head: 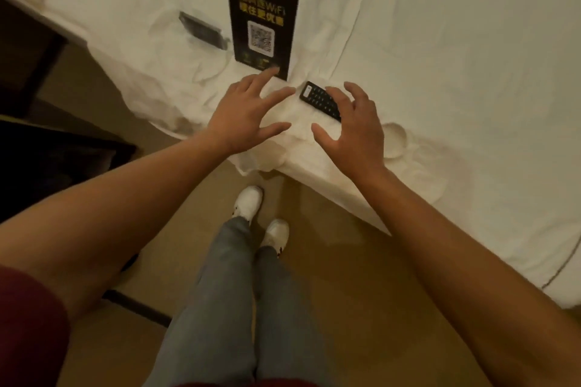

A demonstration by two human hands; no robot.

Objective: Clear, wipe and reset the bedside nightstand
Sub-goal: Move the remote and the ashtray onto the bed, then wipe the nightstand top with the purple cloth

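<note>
White bedding (440, 50) spreading out beyond both hands, rumpled along the near edge. Head view: left hand (243, 118) hovering over the sheet with fingers spread wide, gripping nothing, forefinger tip reaching the lower edge of a black WiFi card (262, 22) lying flat just past the fingertips. Right hand (353, 129) likewise splayed, palm down, holding nothing, fingers arching over a black remote control (316, 97) resting on the sheet; whether the fingers are touching it, cannot tell. Remote lying between the two hands, poking out towards the left hand from under the right fingers, near the card's lower corner. Further beyond the left hand, beside the card, a dark grey flat object (202, 30) sinking slightly into the bedding, too blurred to identify. Below the forearms, grey trousers (239, 292) and white shoes (250, 201) standing on a tan floor (345, 292). Off to the left of the left arm, dark furniture (37, 141) showing.
</note>
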